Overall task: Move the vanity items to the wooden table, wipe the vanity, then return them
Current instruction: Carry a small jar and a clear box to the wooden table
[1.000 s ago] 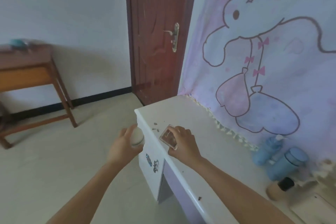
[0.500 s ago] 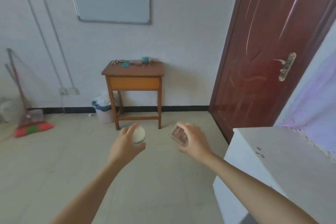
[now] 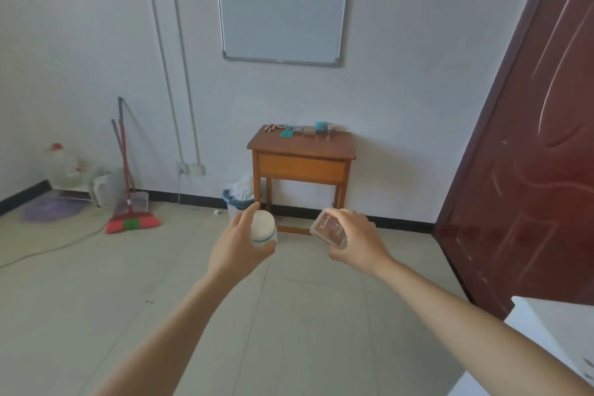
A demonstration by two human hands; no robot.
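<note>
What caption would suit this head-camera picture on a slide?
The left hand grips a white jar, the right hand a brown clear case, with the wooden table ahead.

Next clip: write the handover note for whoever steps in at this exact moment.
Left hand grips a white jar. Right hand holds a small clear case.
Wooden table stands ahead by the wall, several small items along its back edge. Vanity corner shows at lower right.
Done: some items sit on the table.
Left: set these two down, fetch any others, wipe the vanity, return everything.
</note>
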